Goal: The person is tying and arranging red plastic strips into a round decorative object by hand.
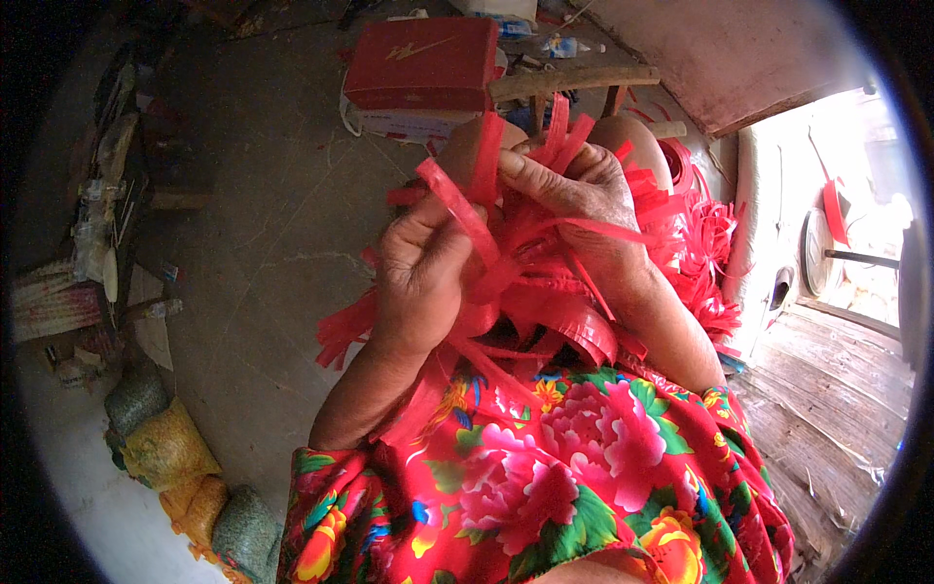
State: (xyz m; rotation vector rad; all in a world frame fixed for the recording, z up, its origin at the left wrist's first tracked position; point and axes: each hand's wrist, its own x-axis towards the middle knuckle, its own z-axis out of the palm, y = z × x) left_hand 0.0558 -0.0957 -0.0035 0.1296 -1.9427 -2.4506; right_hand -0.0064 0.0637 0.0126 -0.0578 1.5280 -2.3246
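Note:
Over my lap lies a bundle of flat, shiny red plastic strips (pixel 559 304), crossing one another with loose ends sticking out all round. My left hand (pixel 418 277) is closed on the strips at the bundle's left side; one strip end slants up past its fingers. On the other side my right hand (pixel 598 209) pinches strips between thumb and fingers near the upper middle. Several strip ends stand up above both hands. Where the strips cross under my fingers is partly hidden.
A red shoebox (pixel 418 66) sits on another box ahead. Beside it is a wooden stool (pixel 574 82). More red strips (pixel 708 238) are heaped to my right, by a doorway and wooden boards (pixel 827 389). Filled sacks (pixel 175 443) lie at the lower left. A plastic bottle (pixel 572 47) lies at the back.

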